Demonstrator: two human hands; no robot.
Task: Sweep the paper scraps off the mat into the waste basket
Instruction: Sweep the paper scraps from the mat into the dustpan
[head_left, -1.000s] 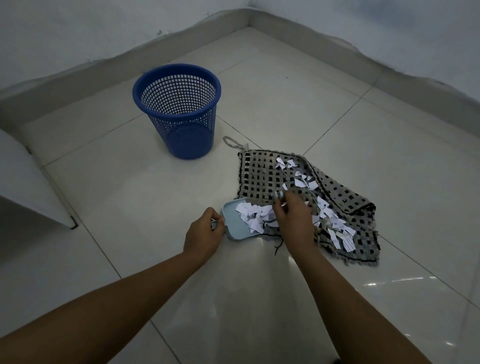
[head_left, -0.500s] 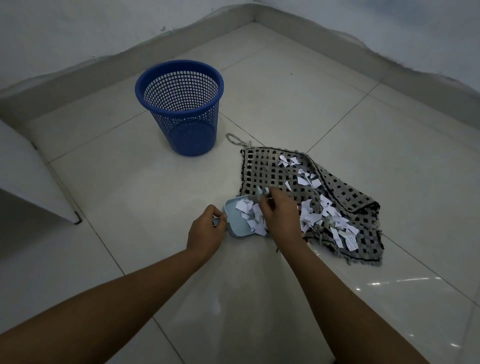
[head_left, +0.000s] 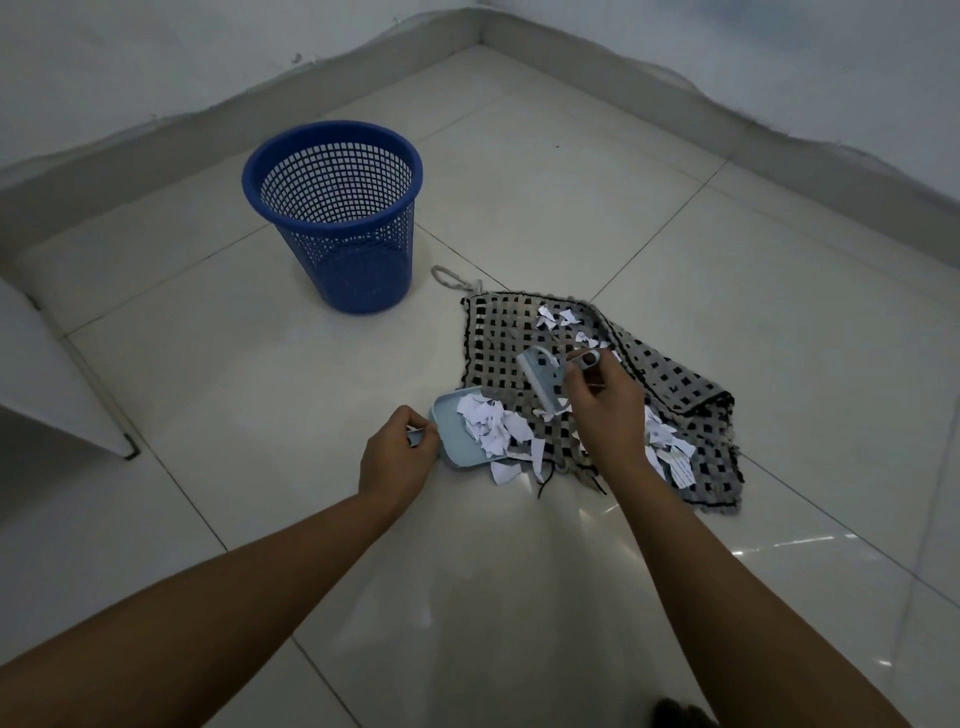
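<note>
A grey and black checked mat lies crumpled on the tiled floor, with white paper scraps scattered over it. My left hand grips the handle of a small light blue dustpan at the mat's near left edge; a heap of scraps lies in the pan and a few spill onto the floor. My right hand holds a small light blue brush, lifted above the mat just right of the pan. The blue mesh waste basket stands upright to the far left.
A white cabinet corner juts in at the left. Walls with a grey skirting meet in a corner behind the basket and mat. A cord loop sticks out from the mat's far left corner.
My right hand swept scraps leftward into the dustpan, then lifted the brush up and back to the right. More scraps lie in the pan now. My left hand stayed on the handle.
</note>
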